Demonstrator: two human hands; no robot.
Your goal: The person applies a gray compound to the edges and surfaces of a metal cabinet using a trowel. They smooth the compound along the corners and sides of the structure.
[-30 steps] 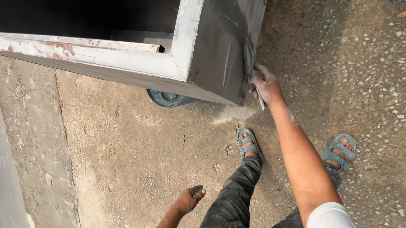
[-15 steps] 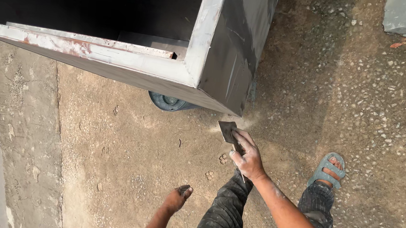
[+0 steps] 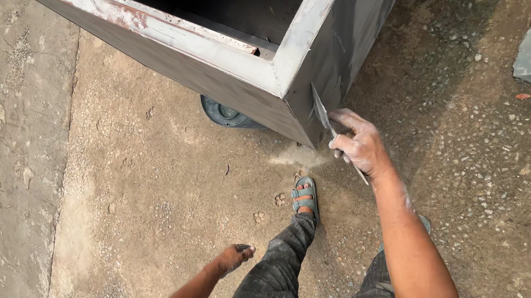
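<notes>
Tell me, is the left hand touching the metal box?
No, the left hand hangs free above the ground, far from the metal box.

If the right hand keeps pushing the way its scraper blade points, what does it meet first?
The right hand aims its scraper up-left; the blade seems already against the grey metal box's side panel, so that comes first, though contact depth is unclear.
</notes>
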